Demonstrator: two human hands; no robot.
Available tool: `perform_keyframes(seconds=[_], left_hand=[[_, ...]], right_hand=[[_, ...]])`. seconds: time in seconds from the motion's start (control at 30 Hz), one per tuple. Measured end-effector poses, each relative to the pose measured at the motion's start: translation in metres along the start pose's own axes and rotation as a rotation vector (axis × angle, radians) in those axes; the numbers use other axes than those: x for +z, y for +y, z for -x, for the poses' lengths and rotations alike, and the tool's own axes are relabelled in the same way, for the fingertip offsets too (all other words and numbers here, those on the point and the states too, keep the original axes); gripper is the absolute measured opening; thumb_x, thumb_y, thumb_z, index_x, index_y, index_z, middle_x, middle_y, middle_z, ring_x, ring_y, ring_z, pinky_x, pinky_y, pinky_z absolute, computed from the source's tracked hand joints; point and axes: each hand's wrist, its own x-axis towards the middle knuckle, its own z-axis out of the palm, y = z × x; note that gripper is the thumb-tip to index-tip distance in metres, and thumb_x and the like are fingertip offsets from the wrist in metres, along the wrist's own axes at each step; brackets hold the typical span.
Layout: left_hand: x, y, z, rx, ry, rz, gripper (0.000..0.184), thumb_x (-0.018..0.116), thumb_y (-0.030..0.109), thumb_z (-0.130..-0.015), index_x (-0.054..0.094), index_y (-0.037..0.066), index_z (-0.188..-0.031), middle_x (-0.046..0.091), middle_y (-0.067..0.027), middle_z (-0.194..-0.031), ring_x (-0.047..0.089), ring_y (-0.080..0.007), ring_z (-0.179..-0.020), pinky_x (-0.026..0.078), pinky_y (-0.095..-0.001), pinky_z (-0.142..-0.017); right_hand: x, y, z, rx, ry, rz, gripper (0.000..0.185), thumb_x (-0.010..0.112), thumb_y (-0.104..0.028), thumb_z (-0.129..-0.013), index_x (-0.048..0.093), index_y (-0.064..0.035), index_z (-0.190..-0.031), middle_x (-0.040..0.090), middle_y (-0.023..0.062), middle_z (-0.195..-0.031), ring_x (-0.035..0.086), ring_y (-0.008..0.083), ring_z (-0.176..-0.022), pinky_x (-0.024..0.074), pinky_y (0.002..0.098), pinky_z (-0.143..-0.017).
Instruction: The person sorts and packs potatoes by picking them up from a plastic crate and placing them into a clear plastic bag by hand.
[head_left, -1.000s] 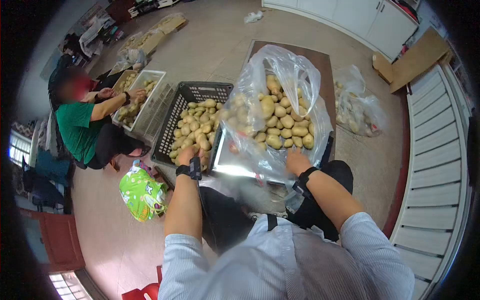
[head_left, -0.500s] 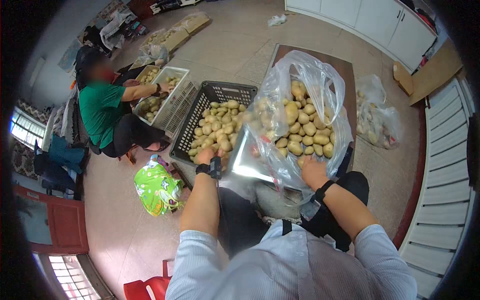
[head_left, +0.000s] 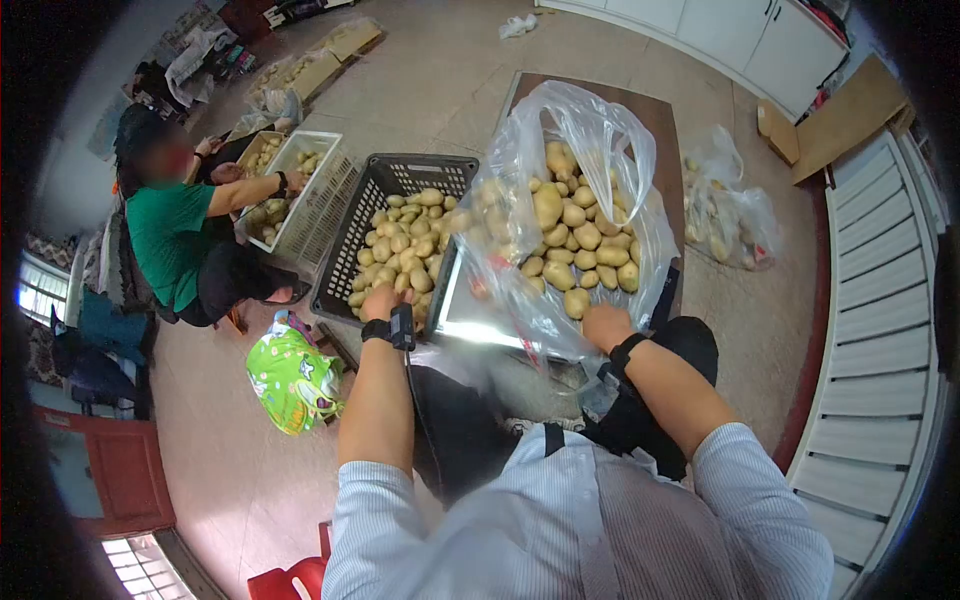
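Observation:
My left hand [head_left: 384, 302] reaches over the near edge of a black plastic crate [head_left: 331, 250]. Its fingers are apart, touching the heap of potatoes [head_left: 408, 238] inside, and the fingertips are partly lost among them. On the right, a clear plastic bag [head_left: 640, 135] full of potatoes lies open on a low table [head_left: 665, 110]. My right hand [head_left: 606, 326] is closed at the bag's near edge, its fingers curled. Just left of those fingers rests a single potato [head_left: 576, 303]. What the right hand grips, if anything, is hidden. A shiny metal surface [head_left: 478, 310] shows under the bag's left side.
At left a person in a green shirt [head_left: 165, 235] reaches into a white crate [head_left: 322, 190] holding potatoes. Another bag [head_left: 725, 215] lies on the floor at right. Near my left arm is a bright green patterned cloth [head_left: 290, 375]; a red stool [head_left: 290, 580] stands lower left.
The whole view has shifted, so things sit further left. A potato at the bag's near edge, by my right fingers before, now shows apart from them. My left fingers have spread among the potatoes.

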Motion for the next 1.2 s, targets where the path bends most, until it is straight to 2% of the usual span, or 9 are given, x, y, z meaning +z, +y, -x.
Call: perform_keyframes(seconds=[0.23,0.33,0.47,0.57,0.67,0.77,0.87,0.97,1.2], left_hand=[[0.010,0.030,-0.007,0.304,0.089,0.357,0.024,0.067,0.020,-0.079,0.050,0.004,-0.075,0.051,-0.0039,-0.071,0.057,-0.0247,-0.068,0.049,-0.0382,-0.060],[-0.011,0.051,0.003,0.573,0.181,0.065,0.030,0.071,0.034,-0.071,0.056,0.009,-0.077,0.059,-0.0120,-0.074,0.058,-0.0316,-0.070,0.047,-0.0431,-0.061],[0.027,0.054,-0.001,0.607,0.313,0.191,0.033,0.071,0.035,-0.069,0.058,0.004,-0.070,0.058,-0.0154,-0.069,0.059,-0.0331,-0.069,0.046,-0.0448,-0.060],[0.019,0.062,0.000,0.694,0.114,0.481,0.017,0.057,0.021,-0.084,0.054,0.006,-0.093,0.056,-0.0103,-0.086,0.063,-0.0279,-0.074,0.053,-0.0390,-0.057],[-0.011,0.085,0.016,0.718,0.039,0.580,0.018,0.052,0.020,-0.088,0.051,0.007,-0.101,0.055,-0.0087,-0.092,0.063,-0.0250,-0.074,0.055,-0.0371,-0.056],[-0.024,0.112,0.027,0.516,-0.330,0.895,0.023,0.053,0.025,-0.089,0.050,0.008,-0.105,0.054,-0.0084,-0.095,0.063,-0.0230,-0.074,0.054,-0.0362,-0.057],[-0.051,0.138,0.050,-0.147,-0.873,1.536,0.043,0.055,0.038,-0.090,0.045,0.008,-0.120,0.052,-0.0106,-0.106,0.060,-0.0293,-0.081,0.052,-0.0436,-0.065],[-0.057,0.146,0.052,-0.165,-1.087,1.513,0.047,0.055,0.040,-0.090,0.045,0.009,-0.124,0.053,-0.0112,-0.113,0.061,-0.0276,-0.079,0.052,-0.0366,-0.062],[-0.060,0.141,0.053,0.111,-1.072,1.521,0.039,0.052,0.038,-0.093,0.050,0.010,-0.120,0.056,-0.0066,-0.108,0.060,-0.0166,-0.075,0.052,-0.0246,-0.060]], right_hand=[[-0.007,0.001,-0.009,0.072,0.016,-0.213,0.026,0.050,-0.014,-0.080,0.064,-0.0021,-0.098,0.066,0.0200,-0.099,0.064,0.0347,-0.092,0.0517,0.0448,-0.075],[-0.025,-0.003,-0.003,0.060,0.056,-0.229,0.028,0.054,-0.017,-0.077,0.061,0.0002,-0.099,0.065,0.0215,-0.097,0.063,0.0366,-0.091,0.0507,0.0451,-0.077],[-0.057,-0.013,0.008,0.015,0.130,-0.297,0.036,0.061,-0.026,-0.075,0.060,0.0009,-0.099,0.063,0.0247,-0.097,0.061,0.0393,-0.092,0.0490,0.0445,-0.079],[-0.057,-0.013,-0.004,0.013,0.189,-0.430,0.046,0.065,-0.036,-0.074,0.059,0.0022,-0.100,0.063,0.0259,-0.097,0.060,0.0397,-0.094,0.0476,0.0427,-0.080],[-0.044,-0.010,-0.026,-0.098,0.309,-0.710,0.045,0.061,-0.044,-0.083,0.059,0.0007,-0.090,0.060,0.0114,-0.075,0.057,0.0219,-0.065,0.0461,0.0337,-0.060],[-0.070,-0.038,-0.019,-0.009,0.144,-1.169,0.040,0.057,-0.042,-0.088,0.058,-0.0018,-0.090,0.053,0.0038,-0.069,0.050,0.0126,-0.056,0.0392,0.0267,-0.049],[-0.096,-0.061,-0.014,-0.104,-0.035,-1.231,0.046,0.055,-0.045,-0.088,0.059,-0.0001,-0.098,0.055,0.0023,-0.072,0.048,0.0102,-0.060,0.0399,0.0263,-0.053],[-0.095,-0.085,-0.017,-0.152,-0.011,-1.277,0.039,0.050,-0.040,-0.092,0.058,-0.0021,-0.097,0.053,0.0005,-0.068,0.047,0.0091,-0.053,0.0379,0.0252,-0.048],[-0.083,-0.090,-0.019,-0.396,0.045,-1.249,0.024,0.050,-0.026,-0.094,0.059,-0.0032,-0.096,0.056,0.0022,-0.070,0.051,0.0099,-0.053,0.0418,0.0242,-0.048]])
